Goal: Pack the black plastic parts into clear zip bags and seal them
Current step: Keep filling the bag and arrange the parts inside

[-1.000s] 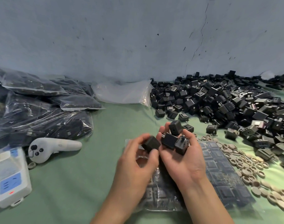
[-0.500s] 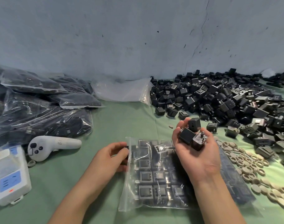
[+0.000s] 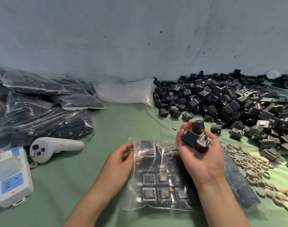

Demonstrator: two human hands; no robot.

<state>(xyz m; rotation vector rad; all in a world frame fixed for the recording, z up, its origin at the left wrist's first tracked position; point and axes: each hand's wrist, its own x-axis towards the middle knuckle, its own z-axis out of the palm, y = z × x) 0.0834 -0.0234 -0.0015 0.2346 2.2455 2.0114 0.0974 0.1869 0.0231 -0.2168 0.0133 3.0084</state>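
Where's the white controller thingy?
In the head view, the white controller lies at left on the green cloth, below the filled bags, beside the white box.

glossy clear plastic bag [image 3: 138,190], matt black parts [image 3: 190,138].

The left hand [image 3: 122,159] is pinching the upper left edge of a clear zip bag [image 3: 156,185] that is lying flat on the green worktop [image 3: 123,122], with rows of black parts showing through it. The right hand [image 3: 204,158] is hovering palm-up over the bag, its fingers [image 3: 182,130] cupping three black parts [image 3: 190,138]. A large loose pile [image 3: 230,102] is lying at the right, beige rings [image 3: 258,171] just in front of it. Filled bags [image 3: 33,115] are lying stacked at the left, near a white controller [image 3: 48,149].
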